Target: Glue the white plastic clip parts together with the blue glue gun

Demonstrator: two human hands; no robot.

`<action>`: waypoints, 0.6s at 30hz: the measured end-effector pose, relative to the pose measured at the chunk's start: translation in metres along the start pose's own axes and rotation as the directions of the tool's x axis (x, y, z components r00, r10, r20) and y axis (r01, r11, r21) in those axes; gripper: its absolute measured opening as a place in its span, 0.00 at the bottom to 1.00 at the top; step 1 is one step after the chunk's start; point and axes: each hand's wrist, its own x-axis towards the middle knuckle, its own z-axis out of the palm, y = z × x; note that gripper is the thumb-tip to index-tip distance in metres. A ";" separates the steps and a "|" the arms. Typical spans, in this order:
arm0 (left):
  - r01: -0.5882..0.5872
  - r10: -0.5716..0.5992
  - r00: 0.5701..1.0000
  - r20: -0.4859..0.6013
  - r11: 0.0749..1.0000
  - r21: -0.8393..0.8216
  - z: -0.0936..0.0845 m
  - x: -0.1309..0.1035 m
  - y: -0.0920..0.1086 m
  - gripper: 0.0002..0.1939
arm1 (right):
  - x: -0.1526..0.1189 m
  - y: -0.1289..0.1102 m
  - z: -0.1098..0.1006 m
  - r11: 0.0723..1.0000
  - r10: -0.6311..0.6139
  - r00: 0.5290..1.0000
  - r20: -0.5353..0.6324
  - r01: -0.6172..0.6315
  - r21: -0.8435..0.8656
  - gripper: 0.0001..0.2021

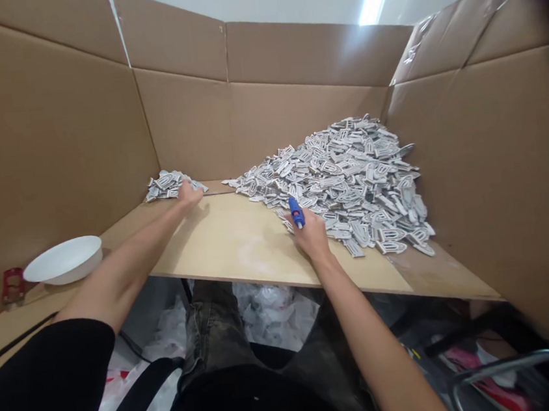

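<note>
At the back left of the board, my left hand reaches to the right edge of a small heap of grey-white slotted pieces. Its fingers are partly hidden, and whether it holds a piece cannot be made out. My right hand is closed around a blue tool with a pale tip, at the near left edge of a large pile of similar pieces. That pile rises toward the back right corner.
A white bowl stands at the left, beside a red object. Tall cardboard walls enclose the wooden board at the back and sides. Clear plastic bags lie below it, and a metal chair frame is at lower right.
</note>
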 end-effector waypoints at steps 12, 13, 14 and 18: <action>-0.701 0.726 0.554 0.408 0.671 -0.241 0.110 -0.128 0.075 0.17 | 0.001 0.001 -0.011 0.919 0.367 0.930 0.022 -0.359 -0.164 0.14; -0.743 0.778 0.475 0.412 0.605 -0.286 0.113 -0.137 0.081 0.20 | 0.001 0.002 -0.011 0.921 0.365 0.931 0.028 -0.356 -0.156 0.14; -0.780 0.819 0.395 0.417 0.539 -0.319 0.115 -0.144 0.085 0.21 | 0.001 0.002 -0.011 0.923 0.363 0.931 0.026 -0.356 -0.145 0.14; -0.858 0.840 0.231 0.492 0.414 -0.305 0.115 -0.159 0.096 0.19 | 0.002 0.007 -0.011 0.932 0.350 0.936 -0.025 -0.351 -0.094 0.12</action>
